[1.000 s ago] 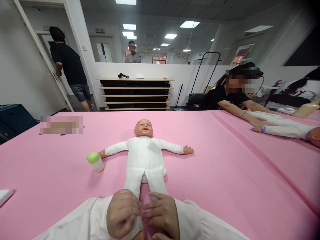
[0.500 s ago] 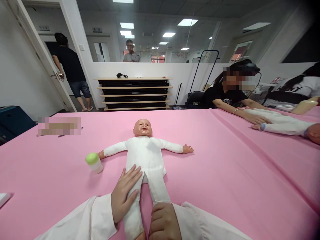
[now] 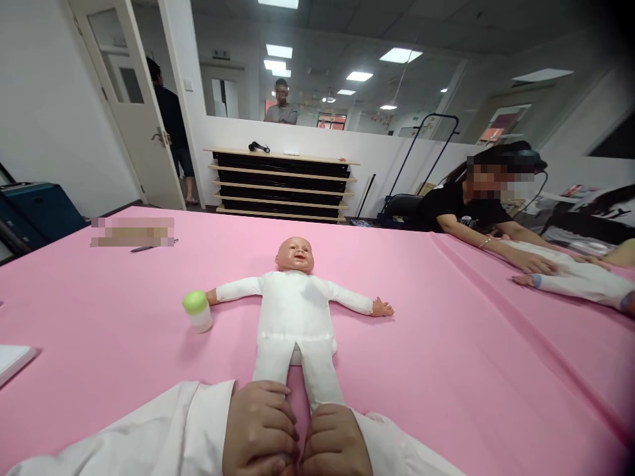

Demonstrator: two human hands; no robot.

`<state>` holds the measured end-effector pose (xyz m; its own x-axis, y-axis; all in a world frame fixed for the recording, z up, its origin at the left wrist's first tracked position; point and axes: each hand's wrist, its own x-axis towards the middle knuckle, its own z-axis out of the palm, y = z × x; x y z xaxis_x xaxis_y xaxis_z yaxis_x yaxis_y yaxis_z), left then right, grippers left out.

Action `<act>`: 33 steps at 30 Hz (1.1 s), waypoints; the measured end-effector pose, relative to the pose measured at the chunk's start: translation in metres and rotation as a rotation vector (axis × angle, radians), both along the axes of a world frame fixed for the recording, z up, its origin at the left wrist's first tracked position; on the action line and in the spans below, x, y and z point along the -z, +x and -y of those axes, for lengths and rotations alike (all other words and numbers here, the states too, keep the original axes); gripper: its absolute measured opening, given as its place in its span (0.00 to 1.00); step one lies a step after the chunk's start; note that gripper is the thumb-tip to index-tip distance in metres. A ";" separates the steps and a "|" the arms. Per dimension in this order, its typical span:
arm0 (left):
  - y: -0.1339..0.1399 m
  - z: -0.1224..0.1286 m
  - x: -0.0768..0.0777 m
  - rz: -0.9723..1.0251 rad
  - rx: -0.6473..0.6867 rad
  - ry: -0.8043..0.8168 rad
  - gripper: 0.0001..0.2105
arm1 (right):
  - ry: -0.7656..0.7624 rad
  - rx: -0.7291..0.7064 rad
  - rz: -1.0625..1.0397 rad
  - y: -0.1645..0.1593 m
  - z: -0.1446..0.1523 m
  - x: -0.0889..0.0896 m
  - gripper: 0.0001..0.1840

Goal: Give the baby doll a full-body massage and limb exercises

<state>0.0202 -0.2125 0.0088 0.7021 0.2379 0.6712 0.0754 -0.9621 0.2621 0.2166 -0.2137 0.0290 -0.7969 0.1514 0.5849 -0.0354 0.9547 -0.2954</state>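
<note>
Left hand and right hand clasp the doll by both legs — probably soft, light, best held there.

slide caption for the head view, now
Left hand and right hand over the legs of a face-up baby doll on pink cloth, green-lidded container nearby.

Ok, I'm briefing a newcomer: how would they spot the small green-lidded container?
On the pink-covered table, find the bald, white-clothed baby doll in the middle. Beside its hand at picture left sits the small, translucent container, set apart from the doll by its bright green lid.
</note>
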 end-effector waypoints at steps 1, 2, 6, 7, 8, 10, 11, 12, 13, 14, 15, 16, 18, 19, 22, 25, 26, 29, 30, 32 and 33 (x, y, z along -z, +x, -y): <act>0.001 0.001 0.003 0.026 0.009 0.006 0.15 | -0.052 0.019 -0.027 0.002 0.000 -0.004 0.22; 0.001 0.001 0.006 0.037 0.017 0.012 0.17 | -0.104 0.052 -0.066 0.005 0.000 -0.007 0.21; 0.000 0.001 0.007 0.000 0.025 0.028 0.16 | -0.213 0.321 -0.185 0.015 -0.010 -0.007 0.19; -0.001 0.001 0.004 -0.020 0.022 0.032 0.15 | -0.201 0.398 -0.171 0.017 -0.015 -0.004 0.20; -0.001 0.000 0.002 -0.039 0.012 0.035 0.13 | -0.179 0.456 -0.128 0.017 -0.020 0.000 0.21; -0.002 -0.001 -0.004 -0.065 -0.015 0.042 0.12 | -0.121 0.509 -0.039 0.017 -0.029 0.007 0.22; -0.001 -0.001 -0.007 -0.066 -0.027 0.048 0.11 | -0.101 0.514 0.001 0.016 -0.033 0.011 0.22; -0.001 -0.001 -0.008 -0.060 -0.035 0.056 0.11 | -0.084 0.512 0.032 0.016 -0.035 0.013 0.22; -0.001 -0.001 -0.009 -0.050 -0.042 0.063 0.11 | -0.072 0.507 0.051 0.015 -0.036 0.014 0.22; 0.000 -0.001 -0.009 -0.042 -0.048 0.068 0.11 | -0.065 0.505 0.059 0.014 -0.037 0.015 0.22; 0.000 -0.001 -0.009 -0.037 -0.050 0.073 0.10 | -0.060 0.506 0.063 0.014 -0.037 0.015 0.22; 0.000 -0.001 -0.009 -0.035 -0.052 0.077 0.10 | -0.057 0.507 0.066 0.014 -0.037 0.015 0.22; 0.000 -0.001 -0.010 -0.030 -0.055 0.082 0.10 | -0.052 0.512 0.073 0.014 -0.036 0.014 0.21; 0.000 0.000 -0.010 -0.026 -0.055 0.084 0.11 | -0.050 0.514 0.074 0.015 -0.035 0.013 0.21; 0.001 0.000 -0.011 -0.022 -0.051 0.087 0.11 | -0.047 0.509 0.063 0.015 -0.036 0.014 0.21; 0.001 0.001 -0.011 -0.026 -0.054 0.094 0.11 | -0.049 0.501 0.024 0.014 -0.036 0.015 0.19; 0.001 0.001 -0.011 -0.028 -0.058 0.096 0.11 | -0.050 0.498 0.005 0.014 -0.035 0.015 0.18; 0.001 0.001 -0.010 -0.041 -0.062 0.101 0.11 | -0.058 0.481 -0.054 0.014 -0.034 0.014 0.16; 0.001 0.001 -0.009 -0.037 -0.062 0.104 0.11 | -0.062 0.478 -0.068 0.014 -0.033 0.013 0.15; 0.001 0.001 -0.009 -0.023 -0.060 0.110 0.11 | -0.068 0.475 -0.086 0.014 -0.033 0.013 0.15; 0.002 0.001 -0.009 -0.018 -0.061 0.112 0.11 | -0.069 0.474 -0.094 0.014 -0.032 0.012 0.15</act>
<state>0.0217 -0.2137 0.0179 0.7004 0.2049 0.6837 0.1384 -0.9787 0.1515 0.2304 -0.1813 0.0166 -0.5750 0.5260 0.6267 0.3695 0.8504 -0.3747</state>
